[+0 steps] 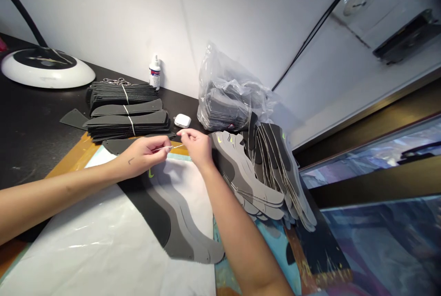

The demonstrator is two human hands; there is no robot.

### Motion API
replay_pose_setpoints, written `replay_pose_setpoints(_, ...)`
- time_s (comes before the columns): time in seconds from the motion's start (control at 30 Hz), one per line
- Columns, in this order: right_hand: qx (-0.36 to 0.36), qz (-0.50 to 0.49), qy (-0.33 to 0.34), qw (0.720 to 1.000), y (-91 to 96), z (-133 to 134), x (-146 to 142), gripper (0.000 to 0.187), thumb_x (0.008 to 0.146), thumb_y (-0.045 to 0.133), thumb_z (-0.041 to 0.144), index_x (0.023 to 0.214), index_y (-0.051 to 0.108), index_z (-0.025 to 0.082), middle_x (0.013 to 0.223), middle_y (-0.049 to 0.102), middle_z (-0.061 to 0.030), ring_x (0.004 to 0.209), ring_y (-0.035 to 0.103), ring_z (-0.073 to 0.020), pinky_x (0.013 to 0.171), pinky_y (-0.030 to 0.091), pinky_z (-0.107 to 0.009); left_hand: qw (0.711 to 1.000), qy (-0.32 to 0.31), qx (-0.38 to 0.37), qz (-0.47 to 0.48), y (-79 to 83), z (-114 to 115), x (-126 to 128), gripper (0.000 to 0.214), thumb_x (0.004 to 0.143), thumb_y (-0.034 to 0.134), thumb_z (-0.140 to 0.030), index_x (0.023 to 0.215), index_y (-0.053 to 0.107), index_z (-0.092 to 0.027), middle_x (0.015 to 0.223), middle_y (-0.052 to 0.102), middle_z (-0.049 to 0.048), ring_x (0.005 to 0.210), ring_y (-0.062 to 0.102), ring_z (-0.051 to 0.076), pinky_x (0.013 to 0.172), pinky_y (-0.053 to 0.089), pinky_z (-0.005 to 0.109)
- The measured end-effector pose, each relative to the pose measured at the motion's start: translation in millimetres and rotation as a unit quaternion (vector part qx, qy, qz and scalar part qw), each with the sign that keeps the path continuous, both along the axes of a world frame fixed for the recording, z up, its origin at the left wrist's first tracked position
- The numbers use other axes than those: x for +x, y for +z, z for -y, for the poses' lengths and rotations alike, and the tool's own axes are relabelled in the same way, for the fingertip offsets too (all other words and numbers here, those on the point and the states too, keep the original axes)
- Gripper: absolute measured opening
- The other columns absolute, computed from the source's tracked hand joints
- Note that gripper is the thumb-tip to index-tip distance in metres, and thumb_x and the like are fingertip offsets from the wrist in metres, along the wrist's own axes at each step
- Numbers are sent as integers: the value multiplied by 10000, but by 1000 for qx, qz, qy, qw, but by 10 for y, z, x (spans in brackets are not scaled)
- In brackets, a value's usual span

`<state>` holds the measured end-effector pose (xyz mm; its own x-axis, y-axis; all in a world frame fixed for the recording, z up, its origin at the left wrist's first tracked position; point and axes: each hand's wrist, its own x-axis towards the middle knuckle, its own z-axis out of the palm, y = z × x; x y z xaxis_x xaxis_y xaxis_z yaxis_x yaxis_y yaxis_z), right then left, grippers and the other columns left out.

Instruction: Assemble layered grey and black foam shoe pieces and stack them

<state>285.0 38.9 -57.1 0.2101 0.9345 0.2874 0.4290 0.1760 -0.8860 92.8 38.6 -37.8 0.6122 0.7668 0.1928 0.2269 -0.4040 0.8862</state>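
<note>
My left hand [143, 156] pinches a thin white thread [168, 147] between thumb and fingertips, above the table. My right hand [196, 146] is close beside the thread's far end, and its fingertips are bunched together. I cannot tell whether it grips the thread. Below both hands lies a layered set of curved grey sheet pieces [179, 224], and the nearest dark piece [117, 146] reaches under my left hand. Just right of my right hand, a fanned stack of similar grey pieces [262, 181] rests on the table.
Tied bundles of dark strips [120, 94] sit on the black table [31, 126], near a white bottle [155, 73] and a small white case [182, 121]. A plastic bag of dark pieces [223, 98] leans against the wall. A white round lamp base [44, 68] stands at far left.
</note>
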Motion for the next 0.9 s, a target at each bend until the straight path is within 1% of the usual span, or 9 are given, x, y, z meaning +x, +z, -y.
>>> replay_pose_setpoints(0.1, -3, -31, 87, 996, -9, 53, -115, 244, 866, 615, 368, 925, 790, 208, 728, 714, 27, 582, 557, -95, 555, 429, -190, 999, 20, -30, 6, -4, -62, -18, 322, 846, 537, -462, 706, 491, -175, 574, 366, -43, 522, 313, 94, 478, 264, 208)
replay_pose_setpoints(0.2, 13, -71, 119, 990, 16, 83, -126, 253, 885, 620, 398, 882, 786, 207, 906, 770, -17, 815, 685, -144, 760, 528, -227, 998, 14, -58, 5, -18, -125, -41, 342, 850, 548, -500, 772, 559, -168, 564, 379, -44, 497, 310, 95, 461, 250, 206)
replay_pose_setpoints(0.3, 20, -96, 151, 984, 45, 86, -85, 289, 885, 632, 453, 858, 781, 206, 925, 774, -30, 915, 710, -169, 867, 544, -266, 995, 13, -98, 18, -54, -173, -56, 341, 874, 560, -511, 832, 581, -173, 535, 321, -61, 467, 268, 93, 441, 217, 206)
replay_pose_setpoints(0.37, 8, -126, 193, 973, 46, 86, -81, 286, 829, 704, 464, 938, 781, 211, 983, 775, -32, 921, 717, -176, 850, 562, -273, 990, 18, -133, 45, -88, -203, -64, 349, 890, 560, -529, 856, 569, -182, 524, 277, -73, 451, 228, 88, 428, 189, 205)
replay_pose_setpoints(0.43, -2, -147, 211, 966, 32, 88, -99, 317, 772, 766, 438, 996, 780, 214, 1045, 772, -37, 930, 721, -182, 838, 577, -277, 984, 21, -162, 76, -121, -228, -70, 361, 902, 552, -546, 858, 552, -188, 519, 261, -78, 440, 202, 83, 422, 168, 203)
replay_pose_setpoints(0.57, 5, -127, 166, 978, -3, 90, -136, 234, 792, 745, 410, 912, 800, 217, 970, 783, -34, 895, 720, -181, 826, 582, -280, 981, 9, -175, 88, -145, -243, -71, 334, 913, 549, -507, 825, 547, -185, 517, 278, -70, 434, 215, 79, 424, 174, 201)
replay_pose_setpoints(0.67, 13, -110, 151, 982, -15, 84, -137, 233, 795, 732, 417, 889, 799, 215, 893, 771, -27, 815, 700, -168, 751, 572, -263, 981, 8, -173, 82, -126, -233, -63, 319, 905, 549, -482, 791, 540, -183, 520, 289, -64, 435, 227, 79, 422, 185, 200)
replay_pose_setpoints(0.8, 2, -91, 137, 986, -16, 79, -135, 263, 787, 720, 445, 887, 791, 213, 743, 695, -5, 593, 561, -111, 541, 462, -223, 983, 16, -166, 74, -94, -218, -46, 286, 869, 572, -435, 742, 515, -185, 531, 308, -56, 446, 241, 81, 425, 199, 198)
replay_pose_setpoints(0.9, -9, -96, 137, 986, -15, 83, -147, 275, 770, 721, 456, 871, 782, 207, 646, 607, 16, 510, 429, -83, 476, 367, -218, 983, 20, -169, 71, -76, -211, -33, 277, 845, 566, -400, 691, 477, -189, 535, 302, -50, 454, 244, 85, 431, 213, 202)
